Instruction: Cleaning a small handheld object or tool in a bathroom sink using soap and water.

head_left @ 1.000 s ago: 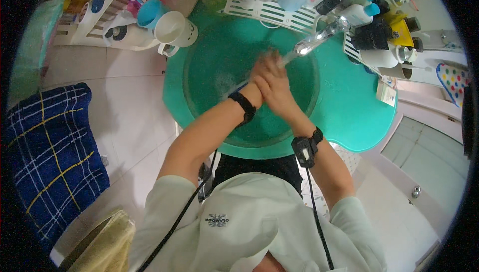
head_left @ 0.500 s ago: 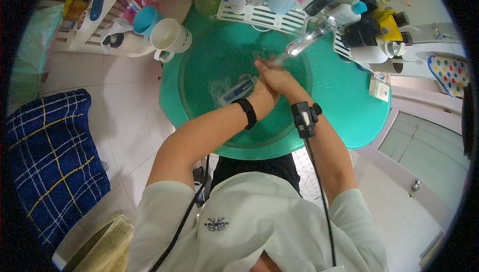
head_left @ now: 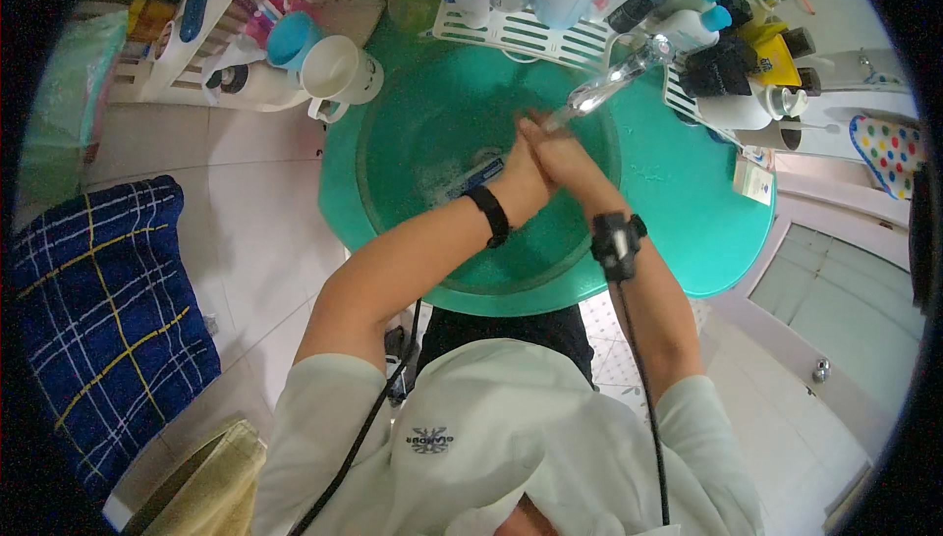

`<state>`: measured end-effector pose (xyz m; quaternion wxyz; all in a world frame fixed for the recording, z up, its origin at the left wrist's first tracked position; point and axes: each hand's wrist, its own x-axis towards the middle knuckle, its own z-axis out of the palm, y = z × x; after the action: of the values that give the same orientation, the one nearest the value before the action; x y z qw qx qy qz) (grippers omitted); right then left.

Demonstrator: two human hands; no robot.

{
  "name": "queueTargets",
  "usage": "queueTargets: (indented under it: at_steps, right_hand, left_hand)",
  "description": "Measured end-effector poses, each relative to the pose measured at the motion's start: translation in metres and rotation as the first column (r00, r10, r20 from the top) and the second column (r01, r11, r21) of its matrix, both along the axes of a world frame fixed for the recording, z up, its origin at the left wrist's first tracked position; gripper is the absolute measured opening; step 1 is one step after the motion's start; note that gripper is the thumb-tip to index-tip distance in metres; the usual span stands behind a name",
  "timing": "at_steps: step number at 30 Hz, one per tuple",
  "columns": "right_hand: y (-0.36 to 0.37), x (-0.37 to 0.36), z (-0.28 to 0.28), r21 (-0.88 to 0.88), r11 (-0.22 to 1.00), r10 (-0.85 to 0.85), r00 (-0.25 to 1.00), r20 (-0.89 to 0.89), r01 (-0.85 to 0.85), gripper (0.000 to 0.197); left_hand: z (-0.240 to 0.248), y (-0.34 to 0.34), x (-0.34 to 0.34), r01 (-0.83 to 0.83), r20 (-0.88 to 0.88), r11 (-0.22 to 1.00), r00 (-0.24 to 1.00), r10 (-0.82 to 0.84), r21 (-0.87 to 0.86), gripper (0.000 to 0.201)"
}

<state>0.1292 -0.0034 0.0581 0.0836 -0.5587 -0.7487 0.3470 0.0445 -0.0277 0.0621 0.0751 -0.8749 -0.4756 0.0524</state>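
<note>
My left hand (head_left: 524, 180) and my right hand (head_left: 566, 155) are pressed together over a round green glass washbasin (head_left: 393, 158), just below the tip of a shiny tap (head_left: 604, 89). The right hand lies against the left from the right side. Their fingertips are smeared by motion, and the palms are hidden. I cannot make out anything held between them. Behind the left wrist, a blue-and-white tube-like object (head_left: 474, 179) lies in the basin with some foam or water around it.
A white slotted rack (head_left: 521, 37) with tubes and bottles stands behind the basin. More bottles crowd the back right. A white mug (head_left: 339, 74) and a blue cup (head_left: 293, 40) stand at the left. A small box (head_left: 753, 180) sits on the counter's right edge.
My hands have shifted slightly against each other, the right wrist turning a little, and the fingers have become more blurred. Both stay together near the tap.
</note>
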Motion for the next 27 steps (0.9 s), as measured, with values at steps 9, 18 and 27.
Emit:
queueTargets:
  at_steps: [9, 18, 27]
  right_hand:
    - [0.038, 0.006, 0.036, -0.517, 0.856, -0.046, 0.999, -0.030, 0.024, 0.046]
    - [0.015, -0.021, -0.008, -0.268, 0.929, -0.370, 0.690, -0.622, 0.256, 0.046]
    - [0.036, 0.011, -0.029, -0.442, 0.849, -0.502, 0.704, -0.501, 0.290, 0.041]
  left_hand:
    - [-0.023, 0.006, -0.022, 0.232, 0.562, 0.969, 0.814, -0.145, -0.086, 0.029]
    - [-0.016, 0.050, -0.036, -0.317, 0.320, 0.717, 0.733, 0.600, -0.620, 0.027]
    - [-0.011, 0.020, 0.002, -0.106, 0.661, 0.713, 0.301, 0.688, -0.694, 0.035]
